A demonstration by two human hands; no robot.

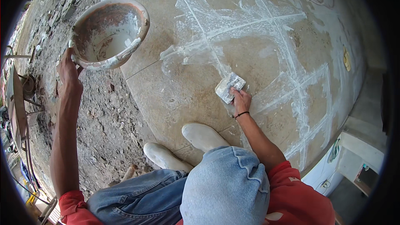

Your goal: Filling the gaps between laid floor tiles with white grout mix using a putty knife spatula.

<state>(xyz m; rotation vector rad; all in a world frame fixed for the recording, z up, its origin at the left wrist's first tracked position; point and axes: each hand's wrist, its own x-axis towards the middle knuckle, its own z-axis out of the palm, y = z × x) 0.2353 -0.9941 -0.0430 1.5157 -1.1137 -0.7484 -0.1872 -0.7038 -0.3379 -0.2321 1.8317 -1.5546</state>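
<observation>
Boots (202, 136) partly covered by light-blue cloth (225, 187). Paste-caked scraper (227, 86) pinched between thumb and fingers of the right hand (242, 102), at a whitened floor joint (211, 49); contact cannot be made out. Bowl (106, 63) of white paste (118, 37) gripped at its rim by the left hand (69, 70), most fingers hidden. Wheelbarrow (16, 100), far left, distorted.

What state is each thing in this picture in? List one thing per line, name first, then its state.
Basin: white paste inside, rim smeared
Left hand: closed on the basin's edge
Spreader: coated white, held
Right hand: closed on the spreader
Floor: some joints smeared white, others bare
Boots: worn, side by side
</observation>
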